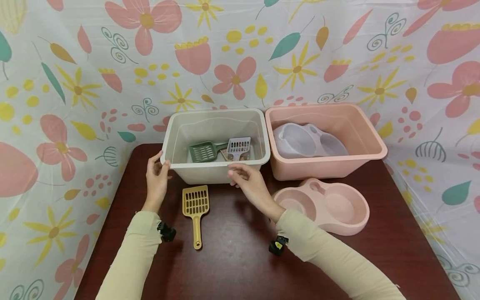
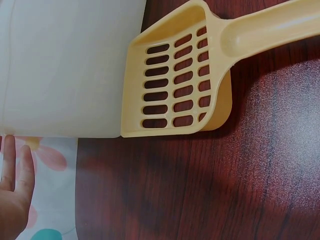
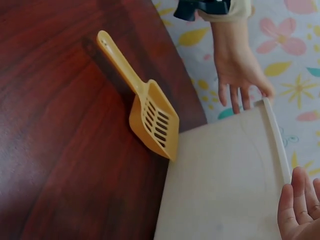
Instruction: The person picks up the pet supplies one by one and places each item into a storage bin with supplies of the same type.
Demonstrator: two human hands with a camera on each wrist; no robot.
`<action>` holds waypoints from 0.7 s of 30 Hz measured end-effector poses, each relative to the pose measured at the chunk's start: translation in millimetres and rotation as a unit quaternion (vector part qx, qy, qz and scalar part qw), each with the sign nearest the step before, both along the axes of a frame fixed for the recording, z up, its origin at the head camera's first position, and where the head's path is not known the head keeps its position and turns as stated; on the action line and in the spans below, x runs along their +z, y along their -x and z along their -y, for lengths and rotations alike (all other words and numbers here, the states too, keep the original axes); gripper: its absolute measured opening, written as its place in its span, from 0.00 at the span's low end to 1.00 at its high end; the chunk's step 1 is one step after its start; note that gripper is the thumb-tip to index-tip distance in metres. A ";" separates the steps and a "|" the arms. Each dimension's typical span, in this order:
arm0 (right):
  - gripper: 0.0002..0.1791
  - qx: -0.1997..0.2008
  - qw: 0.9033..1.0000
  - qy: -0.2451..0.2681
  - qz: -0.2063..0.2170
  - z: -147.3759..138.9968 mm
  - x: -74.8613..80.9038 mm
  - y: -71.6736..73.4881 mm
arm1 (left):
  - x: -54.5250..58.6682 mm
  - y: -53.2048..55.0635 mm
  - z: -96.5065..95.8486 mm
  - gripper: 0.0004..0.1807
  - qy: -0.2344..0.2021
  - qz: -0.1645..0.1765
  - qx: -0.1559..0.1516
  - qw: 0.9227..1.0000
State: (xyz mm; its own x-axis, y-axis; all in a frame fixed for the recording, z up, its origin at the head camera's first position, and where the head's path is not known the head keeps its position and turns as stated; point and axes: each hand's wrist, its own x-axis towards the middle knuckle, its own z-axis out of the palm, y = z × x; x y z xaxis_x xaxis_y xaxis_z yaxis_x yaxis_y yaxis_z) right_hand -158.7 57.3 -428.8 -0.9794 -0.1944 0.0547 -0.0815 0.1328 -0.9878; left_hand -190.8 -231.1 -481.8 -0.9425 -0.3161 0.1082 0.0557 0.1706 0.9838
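1. Dark-red tabletop (image 1: 236, 271).
2. Gray litter box (image 1: 202, 177), standing on it beside the pink litter box (image 1: 318, 170).
3. Yellow litter scoop (image 1: 196, 213), lying just before the gray one.
4. Hands: left (image 1: 155, 183) and right (image 1: 255, 187), fingers loosely extended, touching the gray box's rim.

curtained work corner, floral sheeting (image 1: 240, 54), dark table (image 1: 232, 262)
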 end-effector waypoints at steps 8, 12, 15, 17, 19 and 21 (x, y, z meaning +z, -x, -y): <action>0.16 0.016 1.000 0.010 0.003 6.2 -9.3 -9.0 | -1.0 -0.1 0.8 0.24 0.001 -0.002 0.000 1.000; 0.17 0.026 1.000 0.002 0.008 9.8 -15.8 -13.8 | 3.2 -2.0 0.7 0.25 -0.008 0.008 -0.004 1.000; 0.16 0.032 0.999 -0.009 0.017 12.9 -18.8 -17.3 | 14.1 -7.0 -3.0 0.25 -0.011 0.008 -0.011 1.000; 0.16 0.033 0.999 -0.014 0.026 15.5 -20.8 -19.7 | 22.3 -10.8 -6.3 0.25 -0.006 0.007 -0.015 1.000; 0.15 0.032 0.999 -0.018 0.033 18.0 -23.5 -22.3 | 29.8 -14.7 -9.5 0.25 0.005 0.008 -0.016 1.000; 0.15 0.031 0.999 -0.023 0.037 20.4 -27.1 -25.2 | 33.3 -16.7 -11.1 0.25 0.009 0.011 -0.017 1.000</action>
